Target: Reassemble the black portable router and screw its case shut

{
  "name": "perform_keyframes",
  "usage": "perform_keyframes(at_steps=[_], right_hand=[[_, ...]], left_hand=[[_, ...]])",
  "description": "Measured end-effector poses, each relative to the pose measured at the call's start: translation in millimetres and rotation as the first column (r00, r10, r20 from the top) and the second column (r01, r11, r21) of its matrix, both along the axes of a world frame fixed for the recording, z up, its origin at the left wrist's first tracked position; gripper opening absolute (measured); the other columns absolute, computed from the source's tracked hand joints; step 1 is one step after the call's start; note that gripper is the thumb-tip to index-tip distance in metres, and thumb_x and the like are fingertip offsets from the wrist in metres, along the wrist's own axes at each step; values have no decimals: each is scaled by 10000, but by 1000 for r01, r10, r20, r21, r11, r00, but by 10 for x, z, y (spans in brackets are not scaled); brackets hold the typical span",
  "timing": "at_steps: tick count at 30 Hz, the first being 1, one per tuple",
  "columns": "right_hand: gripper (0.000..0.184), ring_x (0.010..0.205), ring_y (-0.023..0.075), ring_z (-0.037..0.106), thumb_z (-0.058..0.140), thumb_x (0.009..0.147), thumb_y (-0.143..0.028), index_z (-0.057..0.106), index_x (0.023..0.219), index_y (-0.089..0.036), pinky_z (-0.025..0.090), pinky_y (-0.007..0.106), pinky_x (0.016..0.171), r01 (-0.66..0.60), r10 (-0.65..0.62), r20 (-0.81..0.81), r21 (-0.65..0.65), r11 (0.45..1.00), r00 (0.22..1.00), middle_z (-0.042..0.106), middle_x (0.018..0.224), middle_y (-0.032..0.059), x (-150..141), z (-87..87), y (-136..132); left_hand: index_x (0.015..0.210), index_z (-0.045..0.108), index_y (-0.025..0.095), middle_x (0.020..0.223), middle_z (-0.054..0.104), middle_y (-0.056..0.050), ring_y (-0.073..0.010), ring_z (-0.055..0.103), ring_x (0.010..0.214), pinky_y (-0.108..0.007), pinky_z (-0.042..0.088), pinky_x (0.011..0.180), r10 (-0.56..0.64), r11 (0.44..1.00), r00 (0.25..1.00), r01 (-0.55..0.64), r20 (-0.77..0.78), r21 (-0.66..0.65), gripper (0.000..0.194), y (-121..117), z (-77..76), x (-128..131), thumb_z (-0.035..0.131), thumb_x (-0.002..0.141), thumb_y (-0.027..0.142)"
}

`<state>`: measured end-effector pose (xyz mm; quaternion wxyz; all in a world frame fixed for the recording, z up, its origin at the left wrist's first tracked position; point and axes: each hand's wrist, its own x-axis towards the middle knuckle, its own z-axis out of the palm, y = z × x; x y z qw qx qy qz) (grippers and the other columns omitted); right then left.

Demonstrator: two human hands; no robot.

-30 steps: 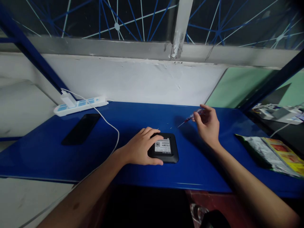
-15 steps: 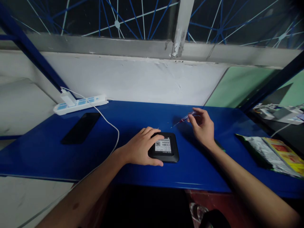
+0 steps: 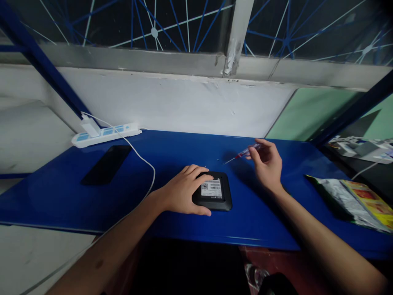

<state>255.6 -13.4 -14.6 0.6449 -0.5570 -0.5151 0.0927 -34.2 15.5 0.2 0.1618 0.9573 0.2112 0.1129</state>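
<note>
A flat black electronic device (image 3: 226,192) lies on the blue table with its white label (image 3: 211,189), marked with a QR code, facing up. My left hand (image 3: 184,190) rests over its left side, fingers along the far edge and thumb by the near edge, holding it down. In my right hand (image 3: 267,164), to the right and beyond the device, is a screwdriver (image 3: 244,154) with a clear handle and a red collar. Its thin shaft points down and left, apart from the device. A tiny metallic piece (image 3: 217,159) lies near the screwdriver tip.
Back left on the blue table (image 3: 184,227) are a white power strip (image 3: 121,130) with a plugged-in charger (image 3: 90,125) and a black phone-like slab (image 3: 107,164). A white cable (image 3: 144,160) runs past my left arm. Food packaging (image 3: 353,200) lies on the right.
My right hand has drawn slightly to the right with the screwdriver, its tip now farther from the device. My left hand stays on the device. The whole view has shifted a little.
</note>
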Motion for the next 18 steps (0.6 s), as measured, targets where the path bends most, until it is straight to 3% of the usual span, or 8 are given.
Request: perform_keyframes(at_steps=[18], right_hand=[[315,732,165,673,674,871,-409,625,1144,-261,619,373,718,-95,89,-102,-53,994,991,680,888,18,-123,99,-93]], left_hand=[[1399,529,252,1470,503,-147,-400,447,1351,-609,385,1121,-6,1000,999,7,35,-4,899,16,-47,5,784,681,729]])
